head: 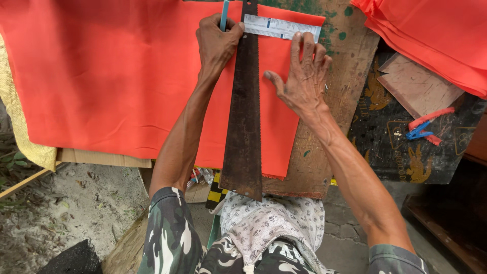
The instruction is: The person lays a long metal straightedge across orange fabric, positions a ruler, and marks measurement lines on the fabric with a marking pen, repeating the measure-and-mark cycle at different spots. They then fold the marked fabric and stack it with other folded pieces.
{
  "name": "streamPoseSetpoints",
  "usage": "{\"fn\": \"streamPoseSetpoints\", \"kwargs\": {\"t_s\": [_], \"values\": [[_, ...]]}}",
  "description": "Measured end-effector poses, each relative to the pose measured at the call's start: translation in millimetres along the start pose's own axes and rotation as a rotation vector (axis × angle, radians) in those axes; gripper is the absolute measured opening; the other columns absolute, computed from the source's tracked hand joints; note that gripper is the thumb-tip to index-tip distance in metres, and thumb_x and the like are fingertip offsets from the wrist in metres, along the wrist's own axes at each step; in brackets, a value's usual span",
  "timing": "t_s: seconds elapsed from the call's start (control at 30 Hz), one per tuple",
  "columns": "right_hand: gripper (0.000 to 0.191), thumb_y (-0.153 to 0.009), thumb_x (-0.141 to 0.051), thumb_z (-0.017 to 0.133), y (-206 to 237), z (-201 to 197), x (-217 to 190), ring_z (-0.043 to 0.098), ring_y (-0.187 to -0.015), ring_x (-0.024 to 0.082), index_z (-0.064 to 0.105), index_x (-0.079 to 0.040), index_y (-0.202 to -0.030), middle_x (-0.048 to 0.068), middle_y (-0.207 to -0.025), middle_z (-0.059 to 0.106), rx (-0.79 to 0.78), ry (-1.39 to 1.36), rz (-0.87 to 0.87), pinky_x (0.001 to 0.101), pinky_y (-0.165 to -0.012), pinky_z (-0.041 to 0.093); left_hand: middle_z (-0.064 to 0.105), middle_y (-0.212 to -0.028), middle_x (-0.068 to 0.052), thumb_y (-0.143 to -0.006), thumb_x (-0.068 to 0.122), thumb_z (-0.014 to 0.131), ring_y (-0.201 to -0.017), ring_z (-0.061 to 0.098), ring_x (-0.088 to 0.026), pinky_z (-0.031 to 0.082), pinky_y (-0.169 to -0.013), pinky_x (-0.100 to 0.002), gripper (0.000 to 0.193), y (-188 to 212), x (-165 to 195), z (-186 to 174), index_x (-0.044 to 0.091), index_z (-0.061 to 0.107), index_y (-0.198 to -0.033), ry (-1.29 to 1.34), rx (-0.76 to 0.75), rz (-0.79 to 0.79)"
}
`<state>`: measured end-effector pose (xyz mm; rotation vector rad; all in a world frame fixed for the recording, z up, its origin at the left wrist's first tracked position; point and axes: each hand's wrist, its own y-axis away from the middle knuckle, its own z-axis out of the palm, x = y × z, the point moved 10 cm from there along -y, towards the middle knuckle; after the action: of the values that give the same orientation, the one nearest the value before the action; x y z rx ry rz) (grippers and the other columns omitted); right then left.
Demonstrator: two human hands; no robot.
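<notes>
An orange cloth [111,76] lies spread over a worn wooden board [350,61]. A long rusty saw blade [244,111] lies flat on the cloth, running from the top edge down toward me. My left hand [217,43] is closed around a thin blue pen [223,14], its tip against the blade's left edge near the top. My right hand [303,76] presses flat with spread fingers on the cloth just right of the blade, fingertips on a small white printed card [281,27].
A pile of folded orange cloth [431,35] lies at the top right. Below it sit a brown cardboard piece [418,86], a red strip and a blue clip [418,133] on a dark painted board [406,162]. Gold fabric [15,116] hangs at left over sandy ground.
</notes>
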<state>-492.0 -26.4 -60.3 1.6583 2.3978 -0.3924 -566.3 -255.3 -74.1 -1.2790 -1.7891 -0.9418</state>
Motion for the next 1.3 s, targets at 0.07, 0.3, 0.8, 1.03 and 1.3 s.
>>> {"fn": "streamPoseSetpoints", "kwargs": {"t_s": [0.07, 0.3, 0.8, 1.03, 1.3], "values": [[0.072, -0.100, -0.058, 0.073, -9.6, -4.6, 4.8, 0.039, -0.119, 0.031, 0.048, -0.001, -0.137, 0.015, -0.131, 0.040, 0.070, 0.035, -0.018, 0.0509, -0.093, 0.035, 0.068, -0.059, -0.002, -0.082, 0.020, 0.079, -0.052, 0.064, -0.009, 0.052, -0.049, -0.028, 0.022, -0.6, -2.1, 0.2, 0.004, 0.069, -0.071, -0.003, 0.000, 0.027], [0.023, -0.092, -0.013, 0.086, -42.4, -16.2, 13.3, 0.045, -0.109, 0.026, 0.068, -0.003, -0.101, 0.009, -0.112, 0.051, 0.273, -0.088, -0.156, 0.0457, -0.093, 0.037, 0.068, -0.058, -0.003, -0.083, 0.020, 0.078, -0.051, 0.065, -0.011, 0.052, -0.047, -0.030, 0.023, 1.0, -18.8, 4.0, 0.004, 0.067, -0.070, -0.015, -0.011, 0.067], [0.036, -0.092, 0.001, 0.079, 57.4, -41.7, -18.8, 0.075, -0.082, 0.015, 0.054, 0.003, -0.118, 0.012, -0.088, 0.073, -0.318, -0.938, 0.043, 0.0271, -0.066, 0.057, 0.054, -0.067, 0.001, -0.095, 0.034, 0.085, -0.056, 0.048, -0.009, 0.035, -0.050, -0.029, 0.035, 139.1, 23.0, -13.2, 0.006, 0.065, -0.086, 0.149, -0.476, 0.260], [0.034, -0.093, -0.003, 0.079, 166.5, -27.7, -55.7, 0.074, -0.090, 0.018, 0.057, 0.002, -0.117, 0.012, -0.092, 0.072, -0.256, -0.966, 0.021, 0.0280, -0.073, 0.063, 0.078, -0.078, -0.006, -0.086, 0.014, 0.083, -0.067, 0.069, -0.010, 0.055, -0.057, -0.027, 0.011, 256.0, -15.6, -1.7, 0.006, 0.081, -0.094, -0.014, -0.643, 0.017], [0.005, -0.102, -0.001, 0.069, 282.5, -29.8, -28.0, 0.066, -0.090, 0.014, 0.073, -0.005, -0.101, 0.007, -0.099, 0.071, 0.198, -0.805, 0.182, 0.0262, -0.076, 0.058, 0.078, -0.077, -0.005, -0.084, 0.014, 0.083, -0.069, 0.072, -0.011, 0.057, -0.064, -0.029, 0.013, 310.1, -72.0, -9.6, 0.005, 0.080, -0.093, -0.045, -0.616, -0.159]]}}
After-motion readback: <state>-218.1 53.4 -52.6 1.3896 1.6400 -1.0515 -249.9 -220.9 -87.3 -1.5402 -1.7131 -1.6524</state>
